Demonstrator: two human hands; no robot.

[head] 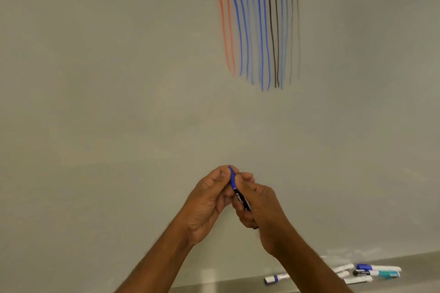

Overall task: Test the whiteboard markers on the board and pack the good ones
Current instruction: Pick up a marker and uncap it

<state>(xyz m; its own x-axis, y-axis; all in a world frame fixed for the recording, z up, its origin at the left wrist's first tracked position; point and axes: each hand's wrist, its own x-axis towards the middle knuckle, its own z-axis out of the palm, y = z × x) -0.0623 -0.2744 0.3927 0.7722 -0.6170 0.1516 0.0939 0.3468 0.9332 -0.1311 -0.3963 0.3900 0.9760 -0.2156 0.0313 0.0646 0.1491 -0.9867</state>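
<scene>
Head view: a marker (pixel 240 198) with a black barrel and a blue cap (pixel 231 176) is held upright between both hands, low in front of the whiteboard (pixel 119 78). The left hand (pixel 209 204) pinches the cap with curled fingers. The right hand (pixel 262 209) is wrapped round the barrel below it. Whether the cap is seated or partly off cannot be told. High on the board stands a row of near-vertical test strokes (pixel 259 33): two red, then several blue and black, some faint. At lower right, loose markers (pixel 366 273) lie clustered on the grey table (pixel 419 260) against the board's foot.
</scene>
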